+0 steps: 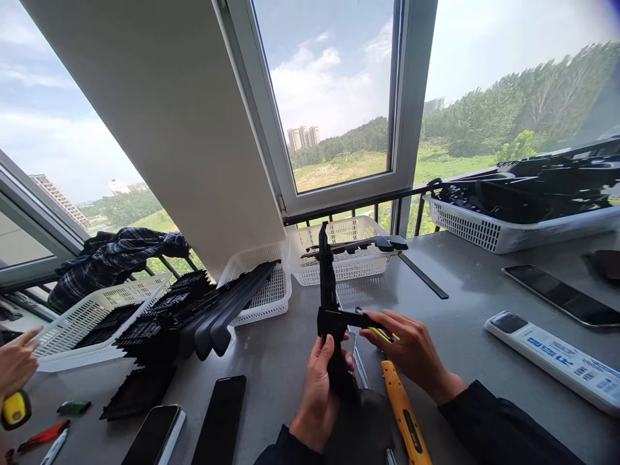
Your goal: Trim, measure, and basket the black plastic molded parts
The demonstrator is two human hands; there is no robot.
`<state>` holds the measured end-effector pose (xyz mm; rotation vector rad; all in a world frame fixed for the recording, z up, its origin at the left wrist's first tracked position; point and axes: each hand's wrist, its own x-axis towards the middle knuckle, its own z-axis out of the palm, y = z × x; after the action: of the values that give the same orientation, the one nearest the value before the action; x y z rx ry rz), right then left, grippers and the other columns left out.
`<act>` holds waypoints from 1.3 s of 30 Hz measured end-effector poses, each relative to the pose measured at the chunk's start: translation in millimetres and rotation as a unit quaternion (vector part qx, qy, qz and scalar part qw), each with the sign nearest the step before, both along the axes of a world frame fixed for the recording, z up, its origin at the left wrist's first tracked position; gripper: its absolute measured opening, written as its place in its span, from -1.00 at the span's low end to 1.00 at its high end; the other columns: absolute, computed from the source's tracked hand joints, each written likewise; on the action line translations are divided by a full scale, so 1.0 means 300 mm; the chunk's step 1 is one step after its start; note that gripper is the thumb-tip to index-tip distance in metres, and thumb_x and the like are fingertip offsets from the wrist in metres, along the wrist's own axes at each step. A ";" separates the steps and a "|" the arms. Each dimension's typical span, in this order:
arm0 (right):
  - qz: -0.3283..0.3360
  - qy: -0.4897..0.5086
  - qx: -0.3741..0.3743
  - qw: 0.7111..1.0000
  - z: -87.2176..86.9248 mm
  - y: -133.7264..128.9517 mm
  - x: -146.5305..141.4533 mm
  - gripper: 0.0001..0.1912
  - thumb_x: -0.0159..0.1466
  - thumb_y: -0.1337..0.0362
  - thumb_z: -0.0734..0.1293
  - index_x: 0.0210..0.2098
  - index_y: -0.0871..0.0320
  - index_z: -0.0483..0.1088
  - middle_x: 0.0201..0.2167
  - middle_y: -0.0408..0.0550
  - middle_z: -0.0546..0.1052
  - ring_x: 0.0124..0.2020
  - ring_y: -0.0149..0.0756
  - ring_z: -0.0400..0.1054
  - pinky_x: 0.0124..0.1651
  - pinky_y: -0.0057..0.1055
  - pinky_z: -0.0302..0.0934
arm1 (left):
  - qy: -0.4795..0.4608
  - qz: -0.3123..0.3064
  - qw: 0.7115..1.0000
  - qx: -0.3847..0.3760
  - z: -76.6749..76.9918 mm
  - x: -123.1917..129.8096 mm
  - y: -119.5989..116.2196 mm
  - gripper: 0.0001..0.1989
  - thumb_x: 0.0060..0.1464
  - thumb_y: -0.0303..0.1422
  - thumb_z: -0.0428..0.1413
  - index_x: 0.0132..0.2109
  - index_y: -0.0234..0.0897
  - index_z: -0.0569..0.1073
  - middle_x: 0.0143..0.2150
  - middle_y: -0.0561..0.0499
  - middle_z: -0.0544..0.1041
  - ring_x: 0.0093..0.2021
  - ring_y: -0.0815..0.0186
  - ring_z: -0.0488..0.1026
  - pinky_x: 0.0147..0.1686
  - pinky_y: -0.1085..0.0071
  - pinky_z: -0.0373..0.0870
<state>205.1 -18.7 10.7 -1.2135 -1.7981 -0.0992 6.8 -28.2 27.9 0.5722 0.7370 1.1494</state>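
Observation:
Near the middle of the view, my left hand is wrapped round the lower part of a long black plastic part, which stands roughly upright above the table. My right hand is closed on a thin black piece that reaches left to the long part and meets it. Something yellow shows under my right fingers; what it is I cannot make out. Just below that hand, an orange-yellow tool lies on the grey table.
White baskets with black parts line the window side. Stacked black grids stand at the left, phones in front. A white device and another phone lie right. Another person's hand is at the left edge.

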 end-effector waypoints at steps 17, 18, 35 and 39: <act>0.014 0.009 -0.020 1.000 0.026 -0.002 0.018 -0.78 0.45 0.10 0.36 -0.09 0.09 0.57 -0.30 -0.05 0.64 -0.30 -0.22 0.55 -0.22 -0.34 0.37 | 0.006 -0.179 0.982 0.065 -0.023 -0.044 0.010 -0.65 0.09 -0.28 0.09 -0.05 -0.41 0.55 -0.47 -0.01 0.52 -0.74 0.43 0.27 -0.77 0.51 0.15; 0.013 0.002 -0.022 1.000 0.027 -0.003 0.017 -0.79 0.45 0.11 0.36 -0.09 0.09 0.57 -0.31 -0.06 0.64 -0.31 -0.22 0.54 -0.22 -0.34 0.37 | -0.001 -0.192 0.979 0.069 -0.026 -0.046 0.010 -0.66 0.11 -0.27 0.08 -0.07 -0.40 0.55 -0.47 -0.01 0.52 -0.74 0.43 0.27 -0.77 0.51 0.16; 0.013 -0.061 -0.050 0.997 0.006 -0.001 0.023 -0.63 0.49 0.02 0.30 0.04 0.13 0.58 -0.35 -0.04 0.64 -0.36 -0.22 0.55 -0.30 -0.35 0.35 | -0.127 -0.310 0.942 0.018 -0.077 -0.053 0.044 -0.04 0.25 0.35 -0.27 -0.06 -0.51 0.57 -0.58 -0.06 0.46 -0.76 0.42 0.20 -0.77 0.51 0.06; 0.022 -0.065 -0.059 0.996 0.003 0.002 0.033 -0.57 0.49 -0.06 0.28 0.07 0.09 0.59 -0.29 -0.03 0.67 -0.34 -0.21 0.59 -0.28 -0.35 0.38 | -0.124 -0.317 0.940 0.004 -0.078 -0.056 0.049 -0.02 0.24 0.36 -0.27 -0.08 -0.53 0.58 -0.59 -0.06 0.44 -0.75 0.42 0.19 -0.76 0.51 0.03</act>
<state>214.9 -18.1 11.8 -1.2745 -1.9665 -0.0469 -9.9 -13.5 4.6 0.5986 0.2878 0.6054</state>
